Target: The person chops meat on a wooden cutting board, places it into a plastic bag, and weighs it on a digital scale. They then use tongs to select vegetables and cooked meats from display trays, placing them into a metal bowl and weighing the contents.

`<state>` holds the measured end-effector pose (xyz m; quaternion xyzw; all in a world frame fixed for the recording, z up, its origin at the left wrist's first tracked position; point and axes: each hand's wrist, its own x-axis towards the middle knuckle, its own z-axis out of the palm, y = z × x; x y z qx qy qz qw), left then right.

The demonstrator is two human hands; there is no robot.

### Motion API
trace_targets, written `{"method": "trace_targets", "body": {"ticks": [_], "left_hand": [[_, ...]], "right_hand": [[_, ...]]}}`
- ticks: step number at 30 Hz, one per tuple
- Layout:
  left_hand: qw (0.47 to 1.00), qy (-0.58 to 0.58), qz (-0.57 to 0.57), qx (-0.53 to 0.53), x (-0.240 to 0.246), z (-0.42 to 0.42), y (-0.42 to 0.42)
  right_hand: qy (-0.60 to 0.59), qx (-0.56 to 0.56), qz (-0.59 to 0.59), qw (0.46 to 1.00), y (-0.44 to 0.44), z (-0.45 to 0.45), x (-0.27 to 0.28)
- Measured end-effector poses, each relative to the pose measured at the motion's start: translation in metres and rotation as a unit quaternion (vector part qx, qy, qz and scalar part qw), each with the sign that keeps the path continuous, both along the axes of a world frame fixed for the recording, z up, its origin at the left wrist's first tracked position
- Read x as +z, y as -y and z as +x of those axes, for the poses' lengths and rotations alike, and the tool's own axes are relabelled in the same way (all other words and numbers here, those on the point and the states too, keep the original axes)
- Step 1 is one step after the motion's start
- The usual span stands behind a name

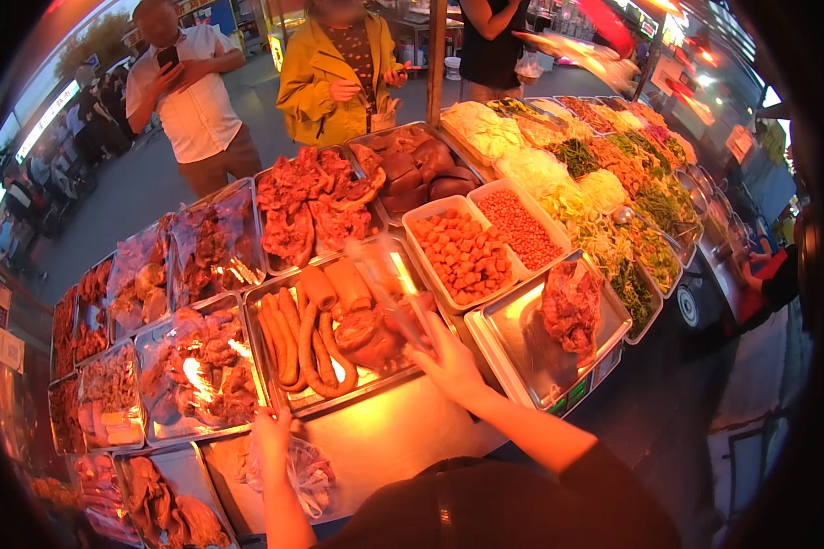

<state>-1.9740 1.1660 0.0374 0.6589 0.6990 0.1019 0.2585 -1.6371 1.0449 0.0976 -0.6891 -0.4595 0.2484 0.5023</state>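
My right hand grips the handle end of blurred metal tongs, which reach over a steel tray of sausages and cooked meat pieces. Whether the tongs touch any meat is unclear. My left hand is at that tray's lower left corner, its fingers bent; what it holds, if anything, cannot be made out. Just right of my left wrist lies a clear plastic bag with meat inside. A piece of raw-looking meat rests in a steel scale tray on the right.
Trays of meat extend left. Two white tubs, with diced meat and peanuts, stand beyond the scale. Shredded vegetables fill the right side. A wooden post rises at the far edge, where several people stand, one in a yellow jacket.
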Motion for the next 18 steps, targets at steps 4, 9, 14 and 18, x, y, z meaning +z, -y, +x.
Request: {"method": "trace_targets", "body": {"ticks": [4,9,14,18], "left_hand": [[0.884,0.448,-0.104,0.084,0.022,-0.027,0.025],[0.799,0.597,0.055,0.037,0.044,0.007,0.089],[0.768,0.621,-0.022,-0.155,0.068,0.073,0.129],[0.833,0.454,0.051,-0.313,0.094,0.136,0.147]], "right_hand": [[0.268,-0.007,-0.014,0.963,-0.077,-0.002,-0.027],[0.229,0.118,0.098,0.961,-0.072,-0.032,-0.008],[0.040,0.239,0.148,0.959,0.004,-0.085,0.018],[-0.277,0.240,-0.012,0.930,0.057,-0.043,0.051]]}}
